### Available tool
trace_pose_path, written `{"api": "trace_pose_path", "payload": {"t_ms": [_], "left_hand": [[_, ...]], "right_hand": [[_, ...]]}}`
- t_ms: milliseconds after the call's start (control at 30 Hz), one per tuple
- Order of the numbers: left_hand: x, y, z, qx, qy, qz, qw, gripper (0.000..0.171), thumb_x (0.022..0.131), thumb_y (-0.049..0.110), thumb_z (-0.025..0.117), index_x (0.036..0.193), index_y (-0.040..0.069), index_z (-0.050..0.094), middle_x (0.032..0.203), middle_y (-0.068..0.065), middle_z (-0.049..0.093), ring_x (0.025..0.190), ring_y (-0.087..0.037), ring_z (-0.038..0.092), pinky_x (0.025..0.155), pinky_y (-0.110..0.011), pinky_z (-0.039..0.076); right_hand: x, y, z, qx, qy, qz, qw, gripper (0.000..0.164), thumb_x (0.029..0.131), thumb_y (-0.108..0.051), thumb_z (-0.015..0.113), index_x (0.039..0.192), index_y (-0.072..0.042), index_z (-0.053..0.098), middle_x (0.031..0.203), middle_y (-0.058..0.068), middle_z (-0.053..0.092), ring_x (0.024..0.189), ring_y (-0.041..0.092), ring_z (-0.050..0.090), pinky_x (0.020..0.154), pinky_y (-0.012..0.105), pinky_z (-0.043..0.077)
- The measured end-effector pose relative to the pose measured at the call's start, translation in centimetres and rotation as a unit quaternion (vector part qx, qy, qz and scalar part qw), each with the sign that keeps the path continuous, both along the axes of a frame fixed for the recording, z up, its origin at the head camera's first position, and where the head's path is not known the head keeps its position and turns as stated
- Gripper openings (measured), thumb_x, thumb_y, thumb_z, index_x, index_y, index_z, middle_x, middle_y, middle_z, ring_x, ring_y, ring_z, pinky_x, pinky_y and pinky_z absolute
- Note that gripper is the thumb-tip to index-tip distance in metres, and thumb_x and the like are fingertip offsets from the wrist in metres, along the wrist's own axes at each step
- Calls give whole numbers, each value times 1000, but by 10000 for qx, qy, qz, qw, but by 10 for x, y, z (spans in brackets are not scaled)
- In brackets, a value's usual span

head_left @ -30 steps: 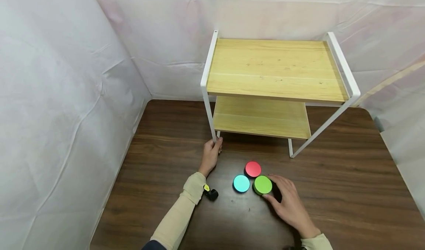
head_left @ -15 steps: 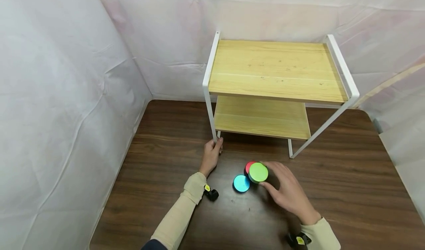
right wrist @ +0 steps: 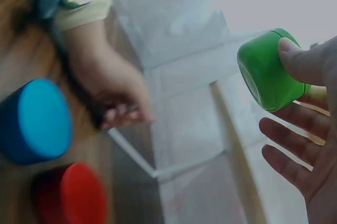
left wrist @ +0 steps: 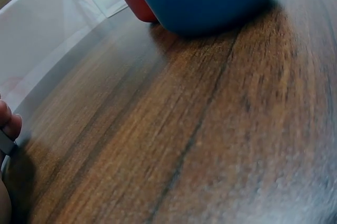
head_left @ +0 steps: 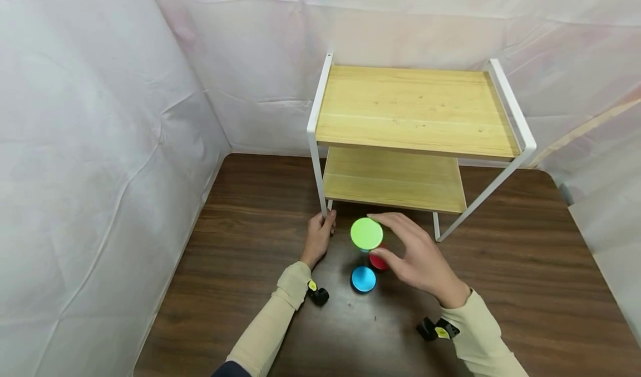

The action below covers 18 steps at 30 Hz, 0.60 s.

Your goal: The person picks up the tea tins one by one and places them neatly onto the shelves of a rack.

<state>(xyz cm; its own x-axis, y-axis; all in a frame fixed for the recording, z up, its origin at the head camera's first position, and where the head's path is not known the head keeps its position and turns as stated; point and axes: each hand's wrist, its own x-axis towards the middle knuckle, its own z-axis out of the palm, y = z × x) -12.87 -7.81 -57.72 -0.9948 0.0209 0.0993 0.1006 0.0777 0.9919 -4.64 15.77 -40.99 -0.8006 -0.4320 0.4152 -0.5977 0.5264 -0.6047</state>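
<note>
My right hand [head_left: 422, 259] pinches a small green lidded container [head_left: 366, 233] between thumb and fingers. It is held in the air in front of the shelf rack. In the right wrist view the green container [right wrist: 271, 68] looks rounded, with a seam near one end. A matching blue container [head_left: 363, 279] stands on the table, and a red one [head_left: 379, 259] is beside it, partly hidden by my right hand. My left hand [head_left: 317, 237] grips the foot of the front left leg [head_left: 317, 171] of the rack.
The white-framed rack has a wooden upper shelf [head_left: 415, 110] and a lower shelf [head_left: 393, 179]. It stands at the back of the dark wooden table [head_left: 240, 243]. White fabric [head_left: 100, 143] hangs at the left and behind.
My right hand has lifted the green container off the table and carried it left and toward the rack, past the red one. My left hand keeps its hold on the leg.
</note>
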Motion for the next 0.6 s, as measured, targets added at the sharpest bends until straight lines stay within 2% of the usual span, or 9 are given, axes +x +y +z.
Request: {"api": "trace_pose_path", "payload": {"t_ms": [133,233,300,433,533,600], "left_hand": [[1,-1,-1,-80,-103,-96,9999,45,114,25,51,90,-11,61,76,-33,56,65,-31,51,62,-24,41],[3,-2,0,-162,-171,-150,9996,44,114,21,48,90,-14,58,78,-38,55,64,-28,49,61,-25,41],[5,-2,4,-182,-215,-165,9995,44,114,18,47,88,-16,56,79,-40,55,62,-23,48,61,-25,41],[12,-2,22,-158,-213,-188,9995,45,113,17,48,88,-19,56,77,-35,55,62,-18,48,61,-25,42],[15,-1,33,-74,-79,-208,9997,46,114,21,49,91,-17,57,76,-31,55,64,-25,49,62,-25,42],[14,-1,34,-30,34,-191,9998,44,114,20,49,90,-16,57,75,-30,55,64,-33,50,61,-26,41]], "right_hand": [[-7,-11,21,-50,173,135,9997,69,83,-15,92,145,-14,61,138,0,68,128,20,64,107,43,51],[-13,-20,40,-174,331,316,9988,69,82,-13,92,144,-12,62,138,3,68,127,23,65,106,45,53],[-17,-24,55,-275,414,486,9976,70,82,-11,92,144,-11,62,138,4,68,127,24,66,108,41,53],[-27,-32,84,-594,591,924,9922,70,80,-4,91,144,-5,61,138,9,69,127,24,66,112,28,49],[-35,-36,103,-786,853,1121,9869,70,78,1,90,142,-1,61,137,13,69,126,25,66,112,25,48],[-41,-39,115,-856,1020,1159,9843,69,79,2,90,142,1,61,136,14,69,125,25,66,112,25,48]]}}
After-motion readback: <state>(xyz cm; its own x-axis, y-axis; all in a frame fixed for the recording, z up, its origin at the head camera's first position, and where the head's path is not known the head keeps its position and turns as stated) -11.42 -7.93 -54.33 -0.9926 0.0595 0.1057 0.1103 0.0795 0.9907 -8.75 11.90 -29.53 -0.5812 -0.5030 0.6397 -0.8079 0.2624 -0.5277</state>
